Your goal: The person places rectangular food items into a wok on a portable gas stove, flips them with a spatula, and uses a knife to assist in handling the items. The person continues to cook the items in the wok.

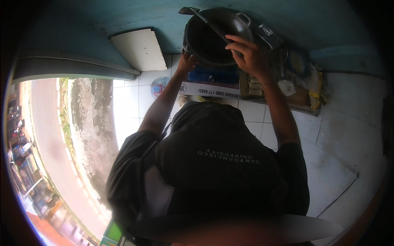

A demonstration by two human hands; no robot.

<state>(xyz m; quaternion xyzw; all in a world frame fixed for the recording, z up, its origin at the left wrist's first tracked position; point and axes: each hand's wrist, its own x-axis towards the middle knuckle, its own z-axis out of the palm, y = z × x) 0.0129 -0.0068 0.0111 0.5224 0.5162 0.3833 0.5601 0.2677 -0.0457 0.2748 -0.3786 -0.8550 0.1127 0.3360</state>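
Observation:
A large dark metal wok [209,40] with a loop handle sits on a stove with a blue front [212,75], against the wall. My right hand [246,53] holds the dark handle of a metal spatula [200,15] at the wok's right side; the spatula crosses over the wok, its blade beyond the far left rim. My left hand [187,63] is at the wok's near left edge by the stove's corner; whether its fingers grip anything is unclear.
Right of the stove, a tray [243,89] holds several pale pieces, near a yellow plastic packet [314,89] and a black packet [269,35]. A clear plastic container [160,86] stands on the tiles at left. A white board [141,49] leans on the wall beside an opening to the street.

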